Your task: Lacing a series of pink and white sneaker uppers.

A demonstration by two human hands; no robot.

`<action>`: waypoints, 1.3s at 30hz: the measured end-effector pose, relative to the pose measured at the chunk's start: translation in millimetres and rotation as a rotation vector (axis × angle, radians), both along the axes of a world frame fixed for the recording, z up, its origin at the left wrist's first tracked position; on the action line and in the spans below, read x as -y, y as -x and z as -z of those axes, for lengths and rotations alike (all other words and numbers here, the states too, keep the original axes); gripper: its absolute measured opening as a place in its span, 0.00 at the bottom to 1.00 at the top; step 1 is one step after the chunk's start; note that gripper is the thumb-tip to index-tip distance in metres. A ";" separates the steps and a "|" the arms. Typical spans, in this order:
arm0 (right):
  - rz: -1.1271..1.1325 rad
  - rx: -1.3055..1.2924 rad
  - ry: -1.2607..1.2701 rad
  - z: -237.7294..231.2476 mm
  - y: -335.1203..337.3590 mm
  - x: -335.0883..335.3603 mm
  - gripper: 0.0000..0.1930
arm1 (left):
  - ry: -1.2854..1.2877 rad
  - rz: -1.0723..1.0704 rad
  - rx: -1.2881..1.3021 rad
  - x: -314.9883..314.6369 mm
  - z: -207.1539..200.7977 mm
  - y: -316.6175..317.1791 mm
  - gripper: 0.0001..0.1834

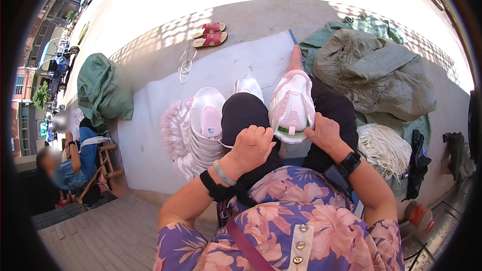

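Observation:
A pink and white sneaker (292,101) rests between my knees, its heel with a green patch toward me. My right hand (325,133) is closed at the heel's right side, with the thumb against its edge. Just left of the heel, my left hand (253,145) is curled with its fingers pressed together. A white shoelace (227,145) shows beside that hand and seems to run into it; the grip itself is hidden. Left of my knee lies a row of nested pink and white sneakers (207,115). Another pale shoe (248,86) shows beyond the knee.
A large bundle of white laces (384,148) lies at the right, below a heap of grey-green sacks (371,73). Red sandals (210,35) and a loose lace (186,65) lie ahead. A green sack (103,90) stands left, near a seated person (68,165).

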State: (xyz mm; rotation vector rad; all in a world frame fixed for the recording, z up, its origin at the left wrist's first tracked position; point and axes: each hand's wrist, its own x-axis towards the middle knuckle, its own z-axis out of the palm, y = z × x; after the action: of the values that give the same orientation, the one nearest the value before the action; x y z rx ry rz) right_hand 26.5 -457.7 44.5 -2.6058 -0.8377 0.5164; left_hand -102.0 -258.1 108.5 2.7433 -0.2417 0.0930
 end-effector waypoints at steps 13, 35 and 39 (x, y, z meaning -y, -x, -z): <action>0.056 -0.101 -0.136 -2.8 -8.1 7.2 0.23 | 0.152 -0.304 -0.494 29.9 43.1 -59.9 0.23; -0.063 -0.240 -0.261 17.4 -0.9 21.5 0.15 | 0.211 -0.205 -0.357 50.2 32.7 -46.5 0.20; -0.082 -0.173 -0.247 19.0 6.2 18.2 0.14 | 0.231 -0.238 -0.363 52.9 36.8 -52.2 0.22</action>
State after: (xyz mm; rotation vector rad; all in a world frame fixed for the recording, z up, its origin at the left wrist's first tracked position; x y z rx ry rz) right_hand 20.3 -476.0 25.5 -2.2759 -0.8921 0.6097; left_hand -49.7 -311.0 71.7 2.4882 0.1843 -0.2938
